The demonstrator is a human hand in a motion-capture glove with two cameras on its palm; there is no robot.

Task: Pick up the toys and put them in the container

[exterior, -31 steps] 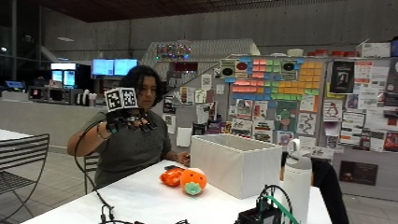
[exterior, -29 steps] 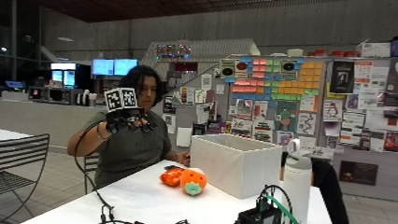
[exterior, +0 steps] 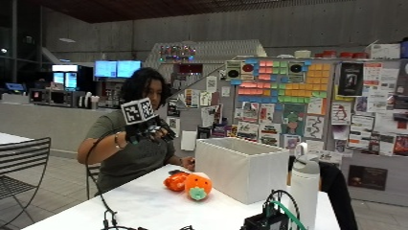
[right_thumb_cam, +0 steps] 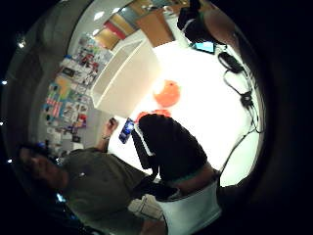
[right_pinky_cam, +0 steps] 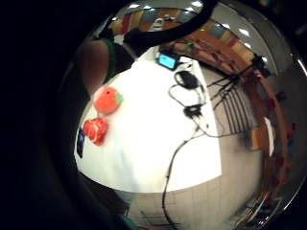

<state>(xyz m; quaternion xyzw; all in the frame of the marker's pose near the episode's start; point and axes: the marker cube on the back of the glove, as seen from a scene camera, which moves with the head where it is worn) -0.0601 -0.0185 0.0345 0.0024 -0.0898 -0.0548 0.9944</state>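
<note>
Toys (exterior: pixel 189 184) lie untouched on the surface (exterior: pixel 140 206) beside the container (exterior: pixel 245 165); the raised grip (exterior: pixel 150 132) has barely shifted, fingers hanging relaxed, holding nothing.

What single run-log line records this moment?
stage: before pickup | right hand: raised above table, holding nothing | toys: on table beside container

Two toys (exterior: pixel 189 183) lie side by side on the bench (exterior: pixel 146 206), just beside the container (exterior: pixel 247 167). My grip (exterior: pixel 148 132) hangs above the bench, well apart from them. A bottle (exterior: pixel 305 184) stands beside the container's far end.
</note>
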